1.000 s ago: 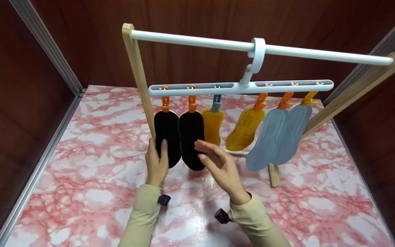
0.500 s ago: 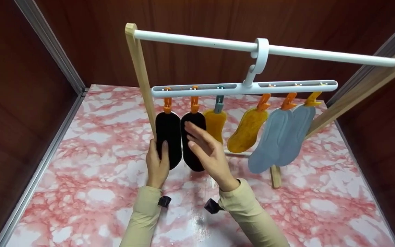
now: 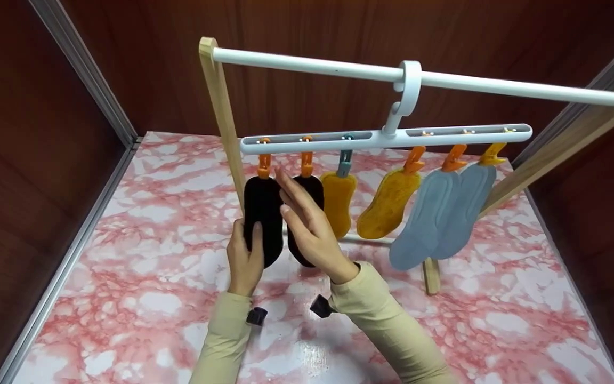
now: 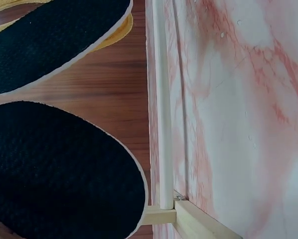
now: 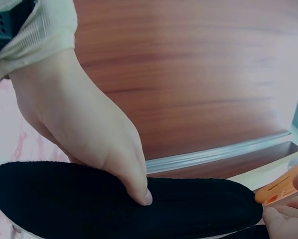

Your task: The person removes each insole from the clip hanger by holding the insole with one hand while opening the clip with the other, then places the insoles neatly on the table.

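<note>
My left hand [image 3: 245, 261] grips the leftmost black insole [image 3: 264, 202] by its lower left side, thumb on the front and fingers behind. An orange clip [image 3: 264, 165] holds that insole's top edge. My right hand [image 3: 312, 234] is raised with nearly straight fingers in front of the second black insole [image 3: 315, 186], partly hiding it. In the right wrist view its fingertips come right beside the orange clip [image 5: 278, 188], while the left thumb lies across the black insole [image 5: 199, 199]. Both insoles hang in the left wrist view, the nearer black insole [image 4: 64, 169] below.
A white clip hanger [image 3: 387, 137] hangs from the white rod [image 3: 307, 65] of a wooden stand [image 3: 221, 117]. Farther right on it hang two mustard-yellow insoles [image 3: 389, 205] and two grey-blue insoles [image 3: 424, 218]. Brown panels [image 3: 307, 26] enclose the pink marbled table [image 3: 142, 298].
My right hand has moved left and up across the second black insole to the first one's clip. The left hand keeps its hold. The whole view has shifted slightly.
</note>
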Available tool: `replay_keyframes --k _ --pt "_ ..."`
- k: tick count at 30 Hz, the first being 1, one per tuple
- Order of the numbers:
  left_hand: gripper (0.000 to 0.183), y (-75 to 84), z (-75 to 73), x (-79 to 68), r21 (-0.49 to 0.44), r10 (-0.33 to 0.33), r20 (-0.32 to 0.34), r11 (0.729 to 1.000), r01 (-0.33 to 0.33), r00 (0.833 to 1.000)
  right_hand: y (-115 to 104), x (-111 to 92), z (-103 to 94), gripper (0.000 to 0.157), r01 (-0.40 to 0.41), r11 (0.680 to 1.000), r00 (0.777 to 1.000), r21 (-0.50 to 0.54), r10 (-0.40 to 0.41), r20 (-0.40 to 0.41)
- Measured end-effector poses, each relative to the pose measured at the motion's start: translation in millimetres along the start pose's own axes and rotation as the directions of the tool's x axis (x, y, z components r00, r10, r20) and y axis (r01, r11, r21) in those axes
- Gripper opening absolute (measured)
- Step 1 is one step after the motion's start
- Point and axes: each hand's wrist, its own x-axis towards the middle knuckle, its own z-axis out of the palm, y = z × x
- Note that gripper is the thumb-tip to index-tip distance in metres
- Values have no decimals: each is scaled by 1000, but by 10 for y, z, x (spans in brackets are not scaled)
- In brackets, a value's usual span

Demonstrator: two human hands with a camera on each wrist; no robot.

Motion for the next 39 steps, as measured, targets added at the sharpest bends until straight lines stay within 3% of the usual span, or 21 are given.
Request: replay_keyframes --k 8,16,20,29,36,39 --pt "19 16 -12 -19 -19 -37 6 999 37 999 -13 152 31 51 -9 998 1000 -66 9 6" --pt "17 26 -9 -32 -27 -40 4 999 41 999 -53 282 65 53 -167 985 986 -36 166 -35" --pt "15 34 -11 -42 -48 -52 6 997 53 999 -42 338 86 55 -192 981 980 -31 190 -56" --pt "14 88 -19 -45 -29 -71 1 997 71 997 15 471 132 45 -84 996 994 12 85 -62" --pt "11 443 -96 -43 -33 -66 22 997 66 998 39 504 156 36 -49 996 994 73 55 -93" --pt "11 454 -91 -46 -38 -58 13 998 59 998 50 517 163 33 -32 995 994 95 42 -100"
